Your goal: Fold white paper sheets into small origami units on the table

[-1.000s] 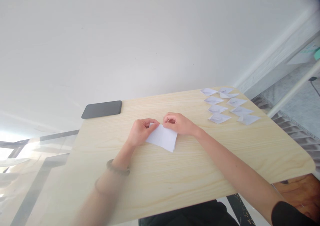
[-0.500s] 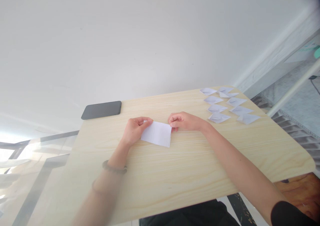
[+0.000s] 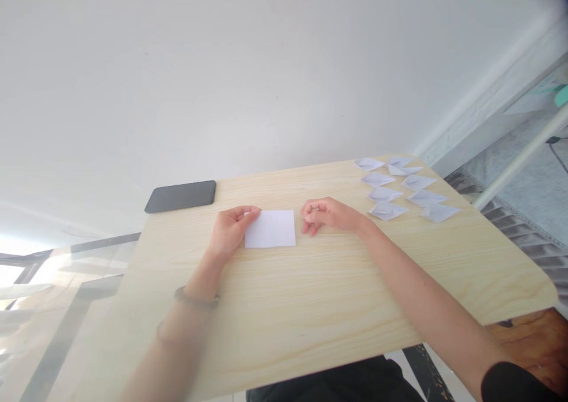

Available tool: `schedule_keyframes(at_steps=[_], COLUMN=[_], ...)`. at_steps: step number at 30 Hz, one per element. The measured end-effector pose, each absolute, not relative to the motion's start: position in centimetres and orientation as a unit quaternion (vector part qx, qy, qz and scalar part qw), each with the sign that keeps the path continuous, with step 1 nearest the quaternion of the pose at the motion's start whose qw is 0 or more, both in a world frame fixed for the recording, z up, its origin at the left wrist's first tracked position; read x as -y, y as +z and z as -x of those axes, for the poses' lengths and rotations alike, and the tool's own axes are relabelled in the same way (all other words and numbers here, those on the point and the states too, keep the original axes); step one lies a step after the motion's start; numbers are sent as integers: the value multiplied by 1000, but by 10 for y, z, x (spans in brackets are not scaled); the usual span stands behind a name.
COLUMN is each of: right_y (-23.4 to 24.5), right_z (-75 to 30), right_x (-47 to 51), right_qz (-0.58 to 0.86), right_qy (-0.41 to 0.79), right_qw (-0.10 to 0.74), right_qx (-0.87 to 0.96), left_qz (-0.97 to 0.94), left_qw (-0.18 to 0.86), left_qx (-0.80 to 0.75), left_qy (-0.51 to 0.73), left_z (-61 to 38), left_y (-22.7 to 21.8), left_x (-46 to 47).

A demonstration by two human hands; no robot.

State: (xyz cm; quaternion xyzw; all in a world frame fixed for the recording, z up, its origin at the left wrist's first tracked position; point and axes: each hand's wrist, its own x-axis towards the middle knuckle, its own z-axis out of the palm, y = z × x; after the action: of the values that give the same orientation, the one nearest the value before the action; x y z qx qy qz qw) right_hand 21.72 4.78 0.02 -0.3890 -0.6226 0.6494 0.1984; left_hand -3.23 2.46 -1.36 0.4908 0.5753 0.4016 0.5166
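Observation:
A small white rectangle of paper (image 3: 270, 229) is held just over or on the wooden table, its lower edge roughly level. My left hand (image 3: 229, 229) pinches its upper left corner, thumb on top and fingers behind. To the right of the paper, a small gap away from its edge, is my right hand (image 3: 326, 214). Its fingers are loosely curled with the thumb against them, and no object shows in them. Whether the paper is folded cannot be made out from this angle.
Several folded white paper pieces (image 3: 385, 195) lie in two columns at the table's (image 3: 337, 307) far right. A dark phone (image 3: 180, 196) rests at the back left edge. Behind the table rises a pale wall (image 3: 248, 82). A white pole (image 3: 519, 159) stands beyond the right edge.
The paper has shifted left with my left hand and turned from tilted to nearly level. My right hand has come off its right edge, so a gap now separates them.

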Motion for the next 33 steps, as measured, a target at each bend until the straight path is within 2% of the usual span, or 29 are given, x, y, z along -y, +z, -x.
schedule_keyframes(at_steps=[5,10,13,16,22,33], right_y=[-4,-11,-14,-14,-12,-12], right_z=[-204,-192,-187,-186,-187,-177], right_x=[-42,-37,-35,-35,-35,-27], right_qz=[439,457,450,445,439,419], right_qy=[596,509,494,498,460,395], right_qw=[235,338,369,372,315,335], right_qx=[630,646,645,644,705,746], left_qz=[-527,-535,-536,-541,-591,-629], left_qw=[496,477,478,484,474,446], left_qx=[-571,-562,-558,-556,-547,-553], left_qy=[389,413,416,403,356,314], left_z=[17,12,15,16,15,9], left_y=[-10,-9,-10,-10,-11,-4], left_x=[-17,-16,-18,-18,-16,-13])
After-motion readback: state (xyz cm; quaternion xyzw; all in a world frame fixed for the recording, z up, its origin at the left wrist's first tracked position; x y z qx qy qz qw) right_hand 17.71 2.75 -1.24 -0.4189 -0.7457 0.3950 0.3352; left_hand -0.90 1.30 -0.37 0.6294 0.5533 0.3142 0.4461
